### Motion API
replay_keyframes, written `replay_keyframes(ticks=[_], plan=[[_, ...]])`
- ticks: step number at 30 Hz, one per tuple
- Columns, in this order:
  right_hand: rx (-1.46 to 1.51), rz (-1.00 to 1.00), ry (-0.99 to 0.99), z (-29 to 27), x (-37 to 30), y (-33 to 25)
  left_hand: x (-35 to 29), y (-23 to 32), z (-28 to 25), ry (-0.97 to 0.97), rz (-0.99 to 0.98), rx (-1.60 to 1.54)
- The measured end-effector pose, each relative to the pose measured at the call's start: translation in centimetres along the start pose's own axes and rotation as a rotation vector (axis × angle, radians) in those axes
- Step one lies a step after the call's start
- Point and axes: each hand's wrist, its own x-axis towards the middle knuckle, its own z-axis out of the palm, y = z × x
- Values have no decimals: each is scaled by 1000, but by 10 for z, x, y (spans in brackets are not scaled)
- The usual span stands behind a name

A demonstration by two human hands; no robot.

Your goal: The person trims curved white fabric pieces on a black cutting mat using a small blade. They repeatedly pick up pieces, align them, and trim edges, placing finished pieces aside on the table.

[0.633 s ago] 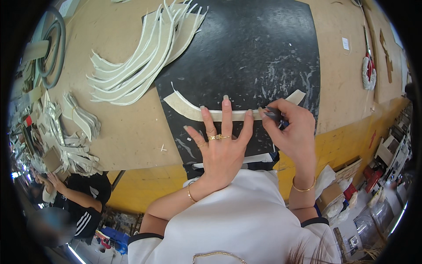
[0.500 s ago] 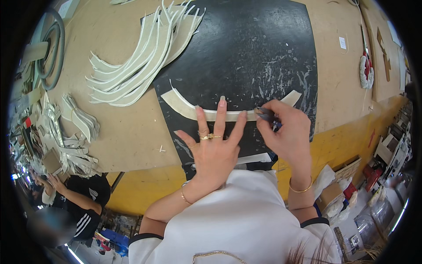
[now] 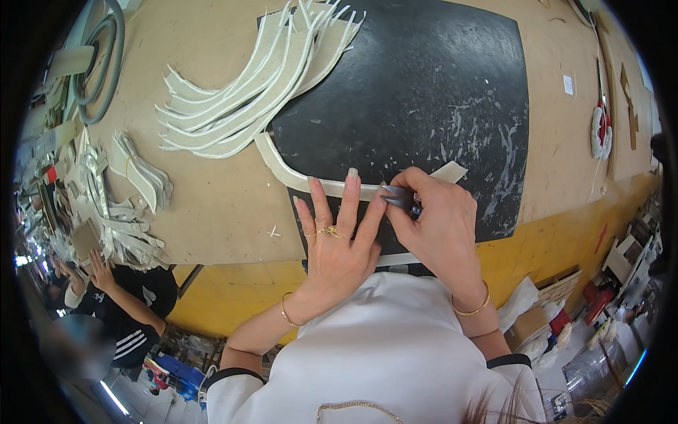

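1. Plainly, the left hand (image 3: 335, 244) lay palm-down by the near edge of the bench (image 3: 212, 215), its fingers spread apart; the ring, middle and index fingertips rested on a curved cream strip (image 3: 333, 189), the little fingertip just off it.
2. The right hand (image 3: 441, 222) had its thumb and fingers clamped on a dark-bladed tool (image 3: 397, 197); the blades met the strip just beside the left index fingertip.
3. The strip lay along the near part of a black mat (image 3: 417, 85); its left end overhung the mat's left edge, its right end pointed toward the right edge.
4. A pile of cream strips (image 3: 282, 88) covered the mat's far left corner; a bundle of pale pieces (image 3: 141, 177) sat toward the bench's near left corner.
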Motion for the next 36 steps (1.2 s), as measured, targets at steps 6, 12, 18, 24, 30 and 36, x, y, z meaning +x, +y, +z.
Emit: replay_keyframes(ticks=[6, 12, 18, 24, 30, 36], plan=[[43, -3, 11, 2, 2, 1, -2, -12, -10, 25, 73, -197], [39, 4, 49, 2, 2, -2, 8, -31, -26, 96, 83, -687], [45, 4, 52, 3, 2, -1, 8, -30, -37, 237, -115, -973], [34, -1, 56, 4, 1, -2, 8, -34, -44, 180, -261, -1502], [40, -2, 63, 4, 1, -2, 4, -9, -41, 166, -229, -814], [47, 13, 37, 2, 2, -2, -1, 5, -33, -74, -151, -46]])
